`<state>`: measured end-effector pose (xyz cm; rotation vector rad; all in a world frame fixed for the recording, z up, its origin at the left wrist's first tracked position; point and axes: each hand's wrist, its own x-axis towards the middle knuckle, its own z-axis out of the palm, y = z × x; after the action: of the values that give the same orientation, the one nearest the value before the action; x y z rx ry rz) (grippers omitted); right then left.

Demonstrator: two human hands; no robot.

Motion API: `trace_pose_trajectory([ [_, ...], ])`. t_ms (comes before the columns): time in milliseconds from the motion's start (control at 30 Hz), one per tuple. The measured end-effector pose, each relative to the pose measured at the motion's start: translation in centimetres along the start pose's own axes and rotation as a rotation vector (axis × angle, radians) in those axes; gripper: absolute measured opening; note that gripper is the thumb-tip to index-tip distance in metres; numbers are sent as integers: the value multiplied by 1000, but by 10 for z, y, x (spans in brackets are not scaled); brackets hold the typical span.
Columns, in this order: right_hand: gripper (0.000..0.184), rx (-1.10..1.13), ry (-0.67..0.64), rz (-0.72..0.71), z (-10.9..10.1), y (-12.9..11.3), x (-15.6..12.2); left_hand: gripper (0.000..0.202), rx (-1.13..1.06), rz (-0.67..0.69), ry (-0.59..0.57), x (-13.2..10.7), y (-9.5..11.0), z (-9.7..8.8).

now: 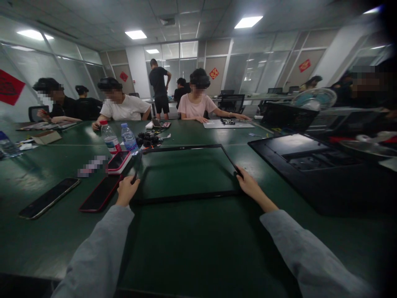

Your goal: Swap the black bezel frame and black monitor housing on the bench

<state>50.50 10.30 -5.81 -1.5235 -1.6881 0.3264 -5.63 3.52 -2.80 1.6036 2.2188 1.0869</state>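
Observation:
A thin black rectangular frame (pixel 189 198), like a monitor bezel with an open middle, is held over the green table (pixel 198 244). My left hand (pixel 127 190) is closed around its left side, and my right hand (pixel 248 184) grips its right side. Through the opening the green tabletop shows. Close to my left hand lie a phone in a red case (pixel 101 194) and another phone with a pink rim (pixel 119 161) on a white item. To the right of my right hand rests a large black panel (pixel 297 165), perhaps a monitor's back or screen.
Two water bottles (pixel 129 138) and a tangle of black cables (pixel 149 140) stand beyond the frame's left corner. A dark phone (pixel 49 198) lies far left. Across the table a person in pink (pixel 195 103) reaches over a silver panel (pixel 214 124); others sit nearby.

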Motion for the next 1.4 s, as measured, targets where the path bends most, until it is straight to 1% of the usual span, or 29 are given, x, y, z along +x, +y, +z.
trace_pose_trajectory([
  [67,52,-73,15,0,-1,4,1,39,152,3,6,-6,8,1],
  [133,51,-121,13,-17,-2,7,2,39,249,15,-17,-11,15,1],
  [267,51,-188,-5,-29,-1,10,2,41,335,38,-71,-15,20,-3],
  [367,51,-208,-6,-55,0,10,1,42,370,73,-77,-15,20,-5],
  [467,52,-229,-9,-59,-1,8,0,42,384,87,-66,-15,20,-5],
  [700,51,-244,-8,-12,-1,-1,-1,46,374,110,-62,-16,23,-7],
  [833,51,-237,-10,-15,-1,0,-1,50,362,106,-59,-16,22,-9],
  [1000,51,-241,-11,-19,1,2,-1,50,367,112,-61,-15,19,-8],
  [1233,54,-169,52,17,1,-1,-4,48,397,124,-80,-14,19,-7],
  [1333,53,-171,74,59,0,-2,-5,48,401,120,-95,-14,18,-6],
  [1400,52,-171,76,62,-1,-3,-5,48,402,119,-100,-14,18,-6],
])
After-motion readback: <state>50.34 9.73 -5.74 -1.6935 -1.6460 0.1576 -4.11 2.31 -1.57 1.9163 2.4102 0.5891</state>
